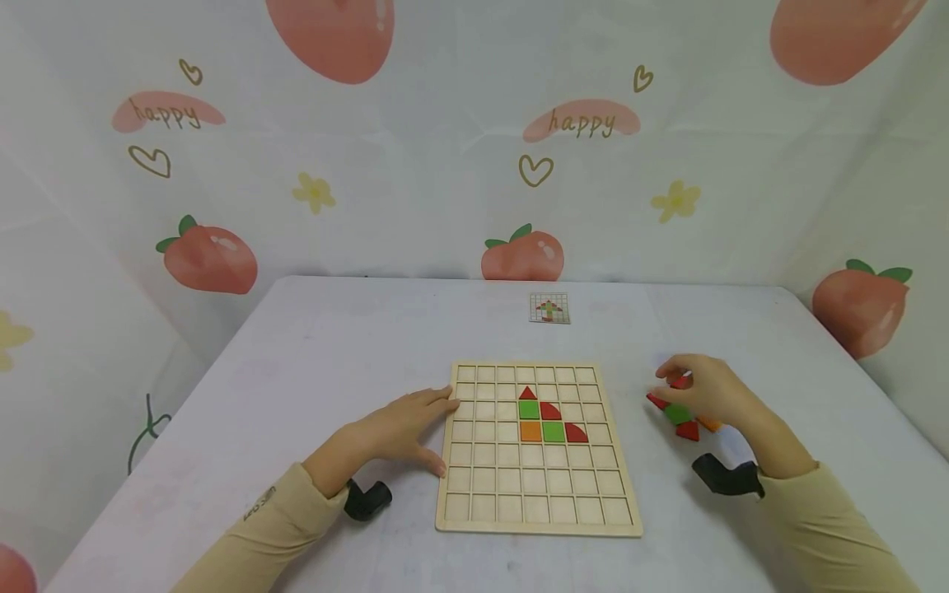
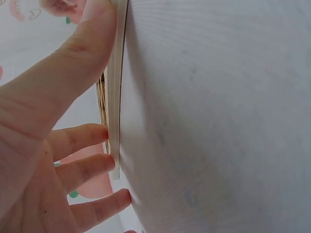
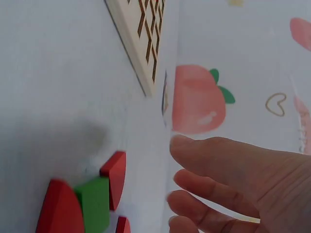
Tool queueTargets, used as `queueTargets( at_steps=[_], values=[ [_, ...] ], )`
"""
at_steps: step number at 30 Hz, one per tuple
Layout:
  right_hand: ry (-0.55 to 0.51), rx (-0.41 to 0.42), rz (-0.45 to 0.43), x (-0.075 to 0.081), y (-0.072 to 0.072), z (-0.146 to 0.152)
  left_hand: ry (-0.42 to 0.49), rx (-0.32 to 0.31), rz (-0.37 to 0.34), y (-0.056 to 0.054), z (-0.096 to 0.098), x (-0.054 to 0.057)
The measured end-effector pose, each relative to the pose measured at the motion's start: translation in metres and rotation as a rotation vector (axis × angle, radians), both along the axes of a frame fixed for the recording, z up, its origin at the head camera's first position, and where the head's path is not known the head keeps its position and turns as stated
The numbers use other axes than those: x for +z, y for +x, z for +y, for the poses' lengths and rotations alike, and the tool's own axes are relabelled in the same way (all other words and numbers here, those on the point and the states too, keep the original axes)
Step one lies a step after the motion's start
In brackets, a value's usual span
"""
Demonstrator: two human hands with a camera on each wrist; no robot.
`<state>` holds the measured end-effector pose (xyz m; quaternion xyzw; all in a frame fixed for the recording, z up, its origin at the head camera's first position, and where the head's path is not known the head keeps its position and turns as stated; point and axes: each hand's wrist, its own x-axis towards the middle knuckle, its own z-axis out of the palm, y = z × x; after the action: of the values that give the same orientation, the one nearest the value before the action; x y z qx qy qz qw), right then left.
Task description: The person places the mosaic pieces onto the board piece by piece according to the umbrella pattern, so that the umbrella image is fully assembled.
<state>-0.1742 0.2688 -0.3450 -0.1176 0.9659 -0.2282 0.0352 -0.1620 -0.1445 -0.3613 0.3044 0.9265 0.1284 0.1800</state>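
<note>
The fingers of the right hand (image 1: 708,387) are loosely bent, with a gap between thumb and fingertips and nothing visibly held. This hand hovers over a small cluster of loose pieces on the right of the white surface (image 1: 334,346): a green piece (image 1: 678,413), an orange piece (image 1: 710,423) partly hidden by the hand, and at least three red pieces (image 1: 687,430). The fingers of the left hand (image 1: 396,424) are spread and released, with thumb and fingertips touching the left edge of a square, pale wooden grid board (image 1: 482,506).

Six pieces lie in the board's cells. A red triangle (image 1: 527,393) is farthest. The next row nearer has a green square and, right of it, a red quarter-circle; the row nearer again has an orange square (image 1: 530,431), a green square and another red quarter-circle. The near rows and the left columns are bare.

Beyond the board, a small gridded card (image 1: 549,308) shows a red and green figure; its details are too small to compare. The arrangement looks partly done, with the loose pieces apparently left to place.
</note>
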Motion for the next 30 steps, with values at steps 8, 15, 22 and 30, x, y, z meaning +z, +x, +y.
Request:
queueTargets(
  at_steps=[8, 15, 22, 30],
  values=[
    [0.021, -0.032, -0.117, -0.005, 0.004, 0.019, 0.003, 0.0, 0.001, 0.0, -0.001, 0.0],
    [0.035, -0.06, -0.155, -0.012, 0.008, 0.024, 0.005, -0.003, 0.005, 0.001, -0.001, -0.001],
    [0.037, -0.06, -0.161, -0.015, 0.009, 0.021, 0.002, 0.004, 0.001, 0.001, -0.001, -0.001],
    [0.048, -0.063, -0.17, -0.012, 0.01, 0.016, 0.005, 0.0, 0.001, 0.001, -0.001, 0.0]
  ],
)
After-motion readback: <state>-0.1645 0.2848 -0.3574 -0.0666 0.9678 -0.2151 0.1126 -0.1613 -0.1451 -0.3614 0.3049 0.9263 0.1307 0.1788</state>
